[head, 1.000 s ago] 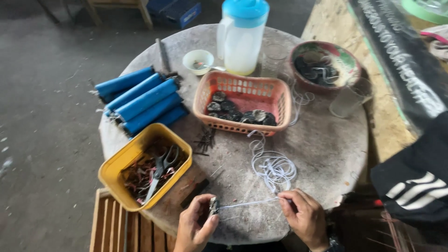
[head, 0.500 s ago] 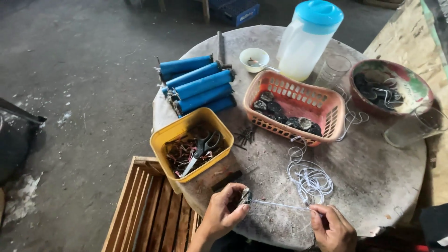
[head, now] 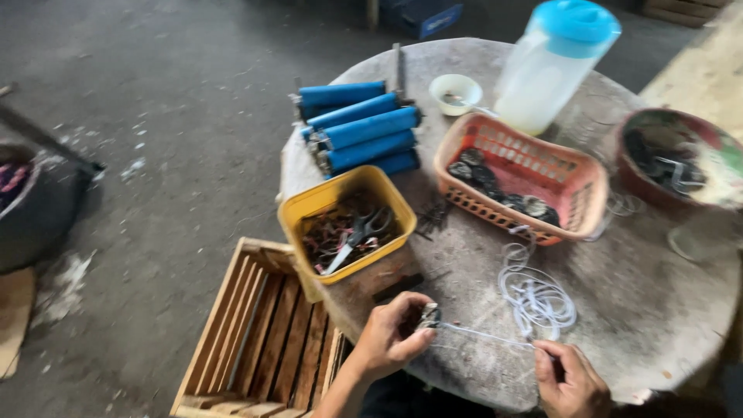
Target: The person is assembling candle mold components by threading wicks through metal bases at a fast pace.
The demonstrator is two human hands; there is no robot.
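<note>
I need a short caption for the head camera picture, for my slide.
Left hand pinches a small metal piece while right hand pulls white string taut over a round table.

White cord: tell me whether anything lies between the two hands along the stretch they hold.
Nothing visible does. The left hand pinches a small dark metal piece at one end of the white cord, and the right hand pinches the other end. The stretch between them crosses bare round table. The cord's loose coil lies just beyond it.
</note>
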